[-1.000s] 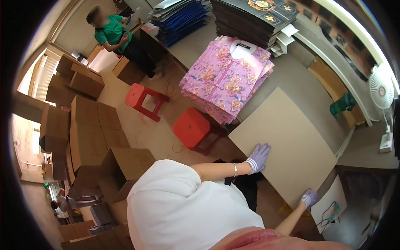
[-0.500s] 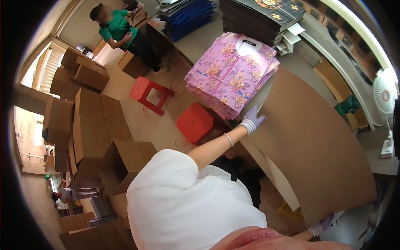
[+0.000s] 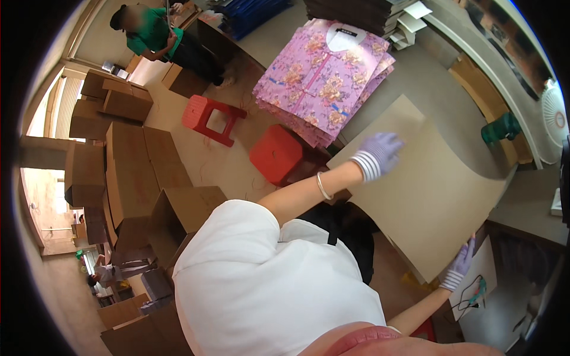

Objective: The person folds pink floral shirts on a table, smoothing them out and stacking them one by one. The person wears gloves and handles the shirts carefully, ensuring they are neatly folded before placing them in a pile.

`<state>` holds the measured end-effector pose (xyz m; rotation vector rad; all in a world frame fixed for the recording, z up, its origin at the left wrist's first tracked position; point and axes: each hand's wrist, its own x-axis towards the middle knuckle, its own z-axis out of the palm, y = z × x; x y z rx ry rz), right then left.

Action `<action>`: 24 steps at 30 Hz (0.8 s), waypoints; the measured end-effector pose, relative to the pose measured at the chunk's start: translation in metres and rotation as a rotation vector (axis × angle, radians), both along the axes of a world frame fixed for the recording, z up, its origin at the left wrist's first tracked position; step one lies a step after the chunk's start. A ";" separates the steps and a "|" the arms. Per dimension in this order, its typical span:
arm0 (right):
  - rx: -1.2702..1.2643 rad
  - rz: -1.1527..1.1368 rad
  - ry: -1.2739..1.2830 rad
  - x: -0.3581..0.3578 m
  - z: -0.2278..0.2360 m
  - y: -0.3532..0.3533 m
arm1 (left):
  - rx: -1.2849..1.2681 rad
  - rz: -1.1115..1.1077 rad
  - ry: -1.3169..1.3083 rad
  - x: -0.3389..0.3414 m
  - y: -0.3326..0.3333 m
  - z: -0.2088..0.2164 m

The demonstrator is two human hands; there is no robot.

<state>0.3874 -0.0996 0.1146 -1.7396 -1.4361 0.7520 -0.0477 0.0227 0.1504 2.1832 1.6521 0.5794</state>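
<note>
A pale tan cardboard sheet (image 3: 424,204) lies on the table in front of me, its near edge jutting over the table's side. My left hand (image 3: 380,154), in a lavender glove with a striped cuff, is over the sheet's left part; its fingers are stretched out, slightly blurred, with nothing visible in them. At the sheet's near right corner, my right hand (image 3: 461,264), gloved the same way, has its fingers straight along the edge. Beyond my left hand is a stack of pink-purple flowered flat pieces (image 3: 323,80), each with a white rounded patch at the top.
Red stools (image 3: 278,155) stand on the floor left of the table. Cardboard boxes (image 3: 127,184) fill the left side. A person in green (image 3: 157,38) stands at the far left. A dark green bottle (image 3: 500,128) and a white fan (image 3: 554,111) are along the right.
The large, curved brown sheet between my hands no longer shows; a paler, flat sheet is there. My left hand has moved right over it, and my right hand has moved up along its edge.
</note>
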 end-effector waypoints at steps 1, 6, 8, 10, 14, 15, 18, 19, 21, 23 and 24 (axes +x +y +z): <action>0.079 0.129 -0.011 -0.017 0.003 0.008 | 0.029 -0.022 -0.007 0.021 -0.011 0.010; 0.228 0.194 -0.336 -0.133 -0.021 0.061 | 0.159 -0.103 0.088 0.099 -0.024 -0.049; 0.150 0.162 -0.766 -0.177 -0.068 0.066 | 0.248 -0.026 0.439 0.103 -0.007 -0.131; 0.076 0.159 -0.801 -0.171 -0.101 0.068 | 0.205 -0.106 0.186 0.110 -0.009 -0.138; 0.181 -0.171 -0.353 -0.123 -0.067 0.048 | 0.123 -0.059 -0.016 0.060 -0.002 -0.113; 0.201 -0.268 -0.130 -0.113 -0.053 0.044 | 0.154 -0.091 -0.129 0.032 0.004 -0.110; 0.235 -0.283 0.130 -0.065 -0.042 0.044 | 0.051 -0.097 -0.523 0.005 0.021 -0.101; 0.247 -0.273 0.220 -0.049 -0.045 0.045 | -0.022 -0.077 -0.660 0.005 0.025 -0.102; 0.270 -0.231 0.270 -0.035 -0.058 0.055 | 0.008 -0.137 -0.365 0.025 0.032 -0.109; 0.283 -0.168 0.054 -0.052 -0.084 0.072 | 0.026 -0.187 -0.067 0.064 0.029 -0.122; 0.280 -0.130 -0.117 -0.075 -0.102 0.082 | 0.029 -0.213 0.085 0.082 0.025 -0.129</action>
